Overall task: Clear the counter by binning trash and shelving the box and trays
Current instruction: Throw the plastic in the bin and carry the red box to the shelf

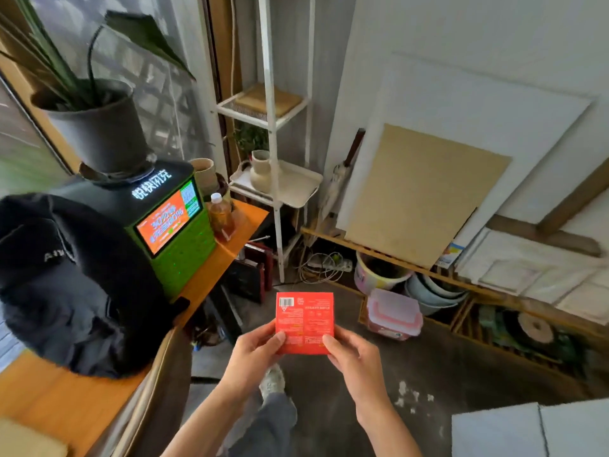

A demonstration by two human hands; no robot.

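Both hands — left hand (255,349), right hand (351,352) — pinch the red box (304,321) by its lower corners above the floor, right of the counter (211,275) — light fingertip hold, likely to slip.

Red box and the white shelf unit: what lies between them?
Head view: bare dark floor between the red box, held in both hands, and the white shelf unit; cables at its foot.

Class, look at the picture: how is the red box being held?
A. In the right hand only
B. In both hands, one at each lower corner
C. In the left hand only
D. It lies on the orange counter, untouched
B: the left hand and the right hand each pinch a lower corner of the red box, held up in front of the person over the floor.
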